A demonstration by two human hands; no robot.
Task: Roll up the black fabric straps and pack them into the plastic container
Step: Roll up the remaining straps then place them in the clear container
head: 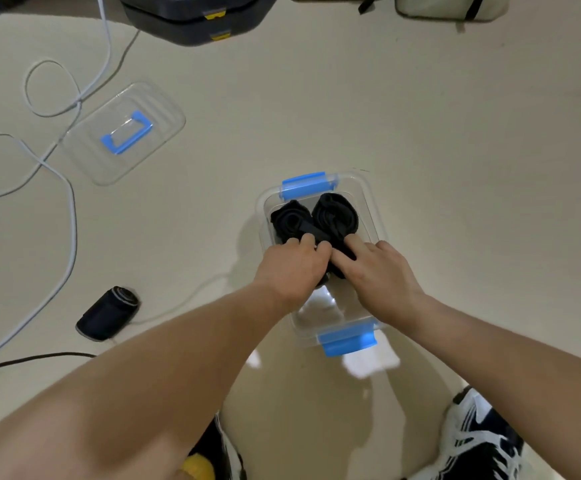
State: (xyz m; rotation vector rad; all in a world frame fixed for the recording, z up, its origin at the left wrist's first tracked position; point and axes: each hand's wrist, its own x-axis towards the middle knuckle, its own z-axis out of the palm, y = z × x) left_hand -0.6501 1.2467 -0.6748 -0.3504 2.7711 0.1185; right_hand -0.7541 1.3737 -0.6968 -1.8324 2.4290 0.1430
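A clear plastic container (pixel 368 209) with blue latches stands on the floor in front of me. Two rolled black straps lie in its far half, one at the left (pixel 287 218) and one at the right (pixel 334 211). A third black strap roll (pixel 339 263) sits nearer me, between my hands. My left hand (pixel 294 266) and my right hand (pixel 377 268) reach into the container and hold this roll with curled fingers. Most of that roll is hidden by my hands. Another rolled black strap (pixel 109 313) lies on the floor at the left.
The container's clear lid (pixel 122 133) with a blue handle lies on the floor at the upper left. White cables (pixel 70 216) and a black cable (pixel 32 358) run across the left floor. Dark cases (pixel 192 19) stand at the top. My shoes (pixel 479 441) are at the bottom.
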